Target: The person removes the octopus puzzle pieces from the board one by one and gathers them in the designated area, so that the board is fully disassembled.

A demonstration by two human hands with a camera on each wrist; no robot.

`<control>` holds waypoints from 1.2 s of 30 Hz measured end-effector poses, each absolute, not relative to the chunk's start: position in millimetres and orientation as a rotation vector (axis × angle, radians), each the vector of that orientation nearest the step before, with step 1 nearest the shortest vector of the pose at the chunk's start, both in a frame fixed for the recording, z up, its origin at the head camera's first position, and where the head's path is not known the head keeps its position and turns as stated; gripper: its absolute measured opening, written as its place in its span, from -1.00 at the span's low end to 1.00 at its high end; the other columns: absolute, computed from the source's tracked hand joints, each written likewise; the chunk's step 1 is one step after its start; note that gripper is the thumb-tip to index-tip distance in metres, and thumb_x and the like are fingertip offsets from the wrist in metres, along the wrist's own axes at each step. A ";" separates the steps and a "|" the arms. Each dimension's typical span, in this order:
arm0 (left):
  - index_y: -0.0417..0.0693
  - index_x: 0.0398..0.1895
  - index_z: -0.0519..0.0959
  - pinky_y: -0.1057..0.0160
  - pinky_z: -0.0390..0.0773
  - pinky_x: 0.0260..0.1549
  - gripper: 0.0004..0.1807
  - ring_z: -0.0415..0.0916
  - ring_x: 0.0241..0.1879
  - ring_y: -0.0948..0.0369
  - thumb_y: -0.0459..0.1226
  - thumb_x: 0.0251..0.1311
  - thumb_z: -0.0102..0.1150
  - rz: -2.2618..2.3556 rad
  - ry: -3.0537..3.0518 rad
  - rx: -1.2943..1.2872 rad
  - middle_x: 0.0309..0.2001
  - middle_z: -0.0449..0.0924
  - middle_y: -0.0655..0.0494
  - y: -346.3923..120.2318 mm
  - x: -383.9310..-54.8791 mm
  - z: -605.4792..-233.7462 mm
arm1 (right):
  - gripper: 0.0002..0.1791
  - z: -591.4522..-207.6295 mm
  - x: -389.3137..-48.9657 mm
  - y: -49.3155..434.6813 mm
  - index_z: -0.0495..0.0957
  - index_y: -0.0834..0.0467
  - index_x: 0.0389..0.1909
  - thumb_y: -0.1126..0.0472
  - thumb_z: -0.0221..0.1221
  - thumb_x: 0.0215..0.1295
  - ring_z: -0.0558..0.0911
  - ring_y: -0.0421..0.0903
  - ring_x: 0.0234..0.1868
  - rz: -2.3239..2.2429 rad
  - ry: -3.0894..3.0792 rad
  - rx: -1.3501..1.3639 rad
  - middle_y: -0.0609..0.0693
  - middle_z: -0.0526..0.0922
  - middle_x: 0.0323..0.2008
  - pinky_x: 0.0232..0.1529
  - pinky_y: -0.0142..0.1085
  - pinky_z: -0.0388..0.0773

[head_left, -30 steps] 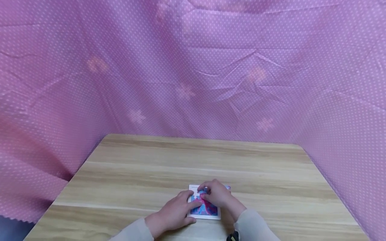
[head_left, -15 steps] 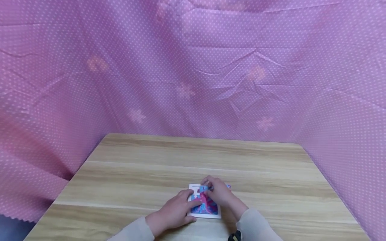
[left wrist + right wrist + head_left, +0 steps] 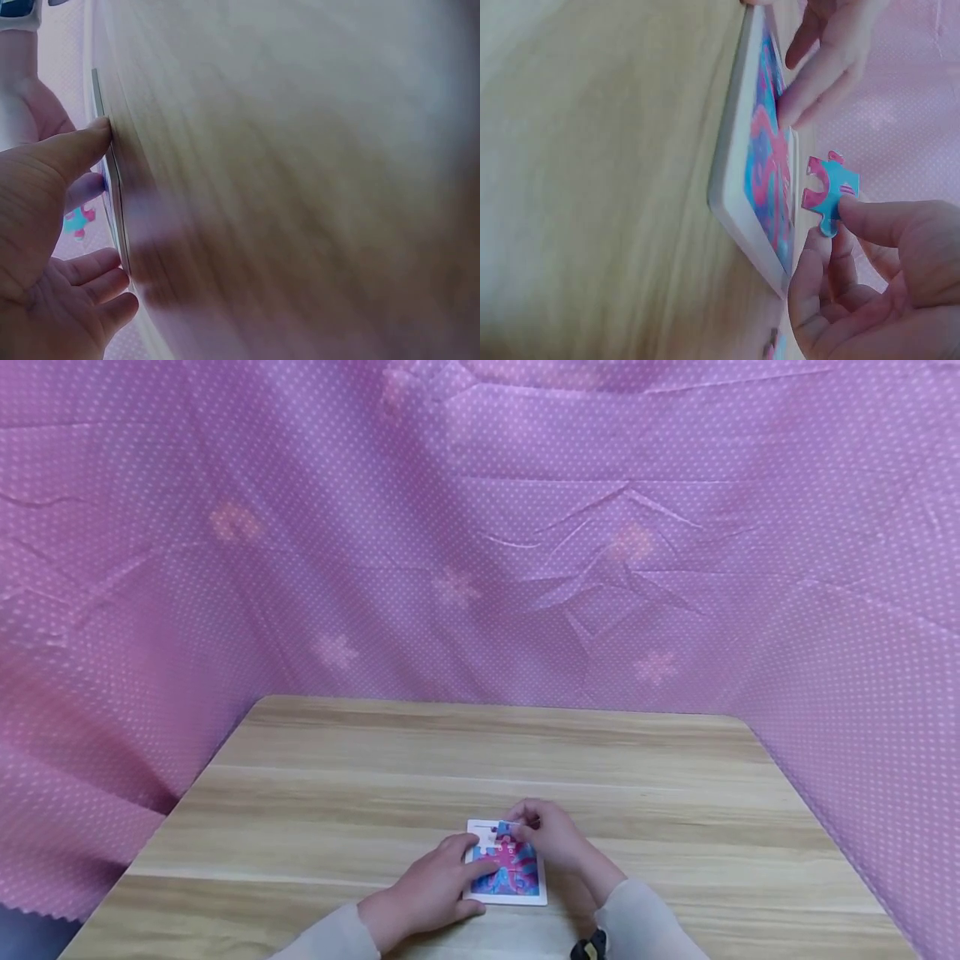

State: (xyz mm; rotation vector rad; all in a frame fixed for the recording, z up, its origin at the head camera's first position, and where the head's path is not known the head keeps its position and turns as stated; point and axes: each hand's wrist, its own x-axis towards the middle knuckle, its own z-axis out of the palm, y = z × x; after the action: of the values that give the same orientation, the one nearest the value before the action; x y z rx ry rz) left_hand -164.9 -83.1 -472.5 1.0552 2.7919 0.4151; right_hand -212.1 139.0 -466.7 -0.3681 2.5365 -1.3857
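A small square jigsaw tray [image 3: 510, 900] with a white frame lies on the table, showing a pink and blue picture and a bare white gap at its upper left. My left hand [image 3: 435, 881] rests along its left side, index finger on the picture and thumb at the near left corner. My right hand [image 3: 558, 842] is at the tray's upper right. Between thumb and fingertips it pinches a light blue and pink jigsaw piece [image 3: 838, 184], held just above the picture. That piece [image 3: 77, 220] also shows past my left fingers in the left wrist view.
Another colourful piece [image 3: 777, 346] is partly visible beside the tray at the bottom of the right wrist view. The wooden table [image 3: 337, 777] extends away to a pink dotted cloth [image 3: 480, 568] hanging on its far side and both flanks.
My right hand has shifted slightly right with the jigsaw piece, turning it and uncovering more of the picture. My left hand keeps its place on the tray.
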 end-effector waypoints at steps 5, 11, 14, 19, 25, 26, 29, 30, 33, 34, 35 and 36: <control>0.27 0.25 0.47 0.02 0.38 0.14 -0.44 0.24 0.24 -0.02 0.07 0.16 0.23 0.425 2.802 1.064 0.27 0.27 -0.13 -83.6 -163.6 -472.2 | -0.89 -462.8 -213.7 151.1 0.58 0.07 -0.18 0.28 0.12 0.36 0.49 -0.07 -0.23 -1.448 2.520 -0.371 -0.06 0.54 -0.30 -0.22 -0.21 0.51; 0.28 0.25 0.47 0.02 0.38 0.14 -0.45 0.23 0.25 -0.01 0.08 0.16 0.23 0.422 2.798 1.052 0.28 0.27 -0.12 -82.3 -163.7 -470.7 | -0.88 -459.9 -214.5 171.7 0.55 0.14 -0.16 0.31 0.06 0.39 0.53 -0.02 -0.34 -1.494 2.512 -0.360 0.03 0.56 -0.33 -0.38 -0.21 0.54; 0.31 0.25 0.46 0.02 0.37 0.16 -0.45 0.22 0.26 0.01 0.09 0.16 0.22 0.423 2.783 1.016 0.30 0.25 -0.09 -81.7 -164.2 -470.8 | -0.89 -459.7 -214.2 183.0 0.56 0.16 -0.17 0.31 0.08 0.37 0.54 0.00 -0.38 -1.514 2.511 -0.317 0.06 0.57 -0.37 -0.41 -0.21 0.54; 0.33 0.25 0.46 0.04 0.36 0.17 -0.44 0.21 0.27 0.03 0.09 0.15 0.23 0.421 2.777 0.982 0.31 0.24 -0.06 -81.6 -163.8 -471.8 | -0.88 -461.8 -213.8 202.3 0.60 0.19 -0.19 0.33 0.13 0.31 0.52 -0.06 -0.33 -1.500 2.579 -0.245 0.03 0.58 -0.38 -0.36 -0.24 0.50; 0.32 0.26 0.46 0.03 0.34 0.18 -0.44 0.20 0.27 0.03 0.09 0.15 0.23 0.425 2.775 0.976 0.31 0.23 -0.06 -81.7 -161.7 -472.1 | -0.85 -467.0 -212.8 224.5 0.61 0.21 -0.17 0.34 0.15 0.27 0.50 -0.07 -0.36 -1.463 2.606 -0.193 0.01 0.58 -0.41 -0.35 -0.27 0.46; 0.32 0.26 0.45 0.03 0.35 0.18 -0.44 0.20 0.27 0.03 0.09 0.15 0.22 0.427 2.772 0.974 0.31 0.23 -0.06 -81.7 -161.3 -471.8 | -0.85 -468.2 -212.6 227.9 0.61 0.23 -0.17 0.35 0.15 0.27 0.50 -0.07 -0.38 -1.466 2.599 -0.192 0.02 0.58 -0.42 -0.38 -0.28 0.46; 0.32 0.26 0.46 0.03 0.35 0.17 -0.44 0.20 0.27 0.02 0.09 0.16 0.23 0.430 2.769 0.973 0.31 0.23 -0.06 -81.7 -160.4 -471.2 | -0.84 -470.4 -211.4 235.9 0.60 0.27 -0.15 0.36 0.14 0.28 0.50 -0.07 -0.43 -1.473 2.581 -0.179 0.03 0.59 -0.44 -0.46 -0.32 0.46; 0.31 0.26 0.46 0.03 0.35 0.17 -0.44 0.20 0.27 0.02 0.09 0.16 0.23 0.428 2.772 0.977 0.31 0.23 -0.07 -81.9 -160.2 -471.3 | -0.84 -470.7 -211.0 237.7 0.60 0.28 -0.15 0.37 0.14 0.28 0.49 -0.07 -0.45 -1.471 2.580 -0.174 0.03 0.58 -0.45 -0.48 -0.33 0.46; 0.31 0.26 0.46 0.03 0.35 0.17 -0.44 0.20 0.27 0.02 0.09 0.16 0.23 0.427 2.776 0.981 0.31 0.23 -0.07 -82.0 -159.7 -471.3 | -0.85 -470.9 -209.4 240.9 0.61 0.26 -0.17 0.37 0.15 0.27 0.49 -0.08 -0.47 -1.428 2.609 -0.146 0.01 0.58 -0.47 -0.49 -0.34 0.47; 0.31 0.26 0.46 0.03 0.35 0.17 -0.44 0.20 0.28 0.02 0.09 0.16 0.23 0.429 2.775 0.979 0.31 0.23 -0.07 -82.0 -159.5 -471.3 | -0.85 -471.0 -208.9 241.4 0.62 0.25 -0.18 0.37 0.16 0.26 0.49 -0.09 -0.47 -1.404 2.625 -0.135 0.00 0.57 -0.48 -0.48 -0.34 0.47; 0.31 0.26 0.46 0.03 0.35 0.17 -0.44 0.20 0.28 0.02 0.09 0.16 0.23 0.432 2.774 0.977 0.31 0.23 -0.06 -82.1 -159.5 -471.5 | -0.86 -470.8 -208.4 241.5 0.63 0.24 -0.20 0.37 0.16 0.26 0.49 -0.09 -0.47 -1.379 2.644 -0.125 -0.01 0.57 -0.48 -0.48 -0.33 0.47; 0.32 0.26 0.46 0.02 0.35 0.17 -0.44 0.19 0.28 0.02 0.09 0.16 0.22 0.434 2.772 0.974 0.31 0.23 -0.06 -82.1 -159.4 -471.6 | -0.87 -470.7 -208.2 241.7 0.64 0.23 -0.21 0.37 0.17 0.26 0.49 -0.09 -0.47 -1.351 2.662 -0.114 -0.02 0.57 -0.48 -0.47 -0.32 0.47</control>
State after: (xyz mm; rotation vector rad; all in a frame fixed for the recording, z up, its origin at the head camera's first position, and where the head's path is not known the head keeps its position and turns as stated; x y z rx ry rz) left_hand -159.4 -82.1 -471.6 0.9737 2.7723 0.4335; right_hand -208.2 241.7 -470.7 -0.1141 2.6621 -1.3511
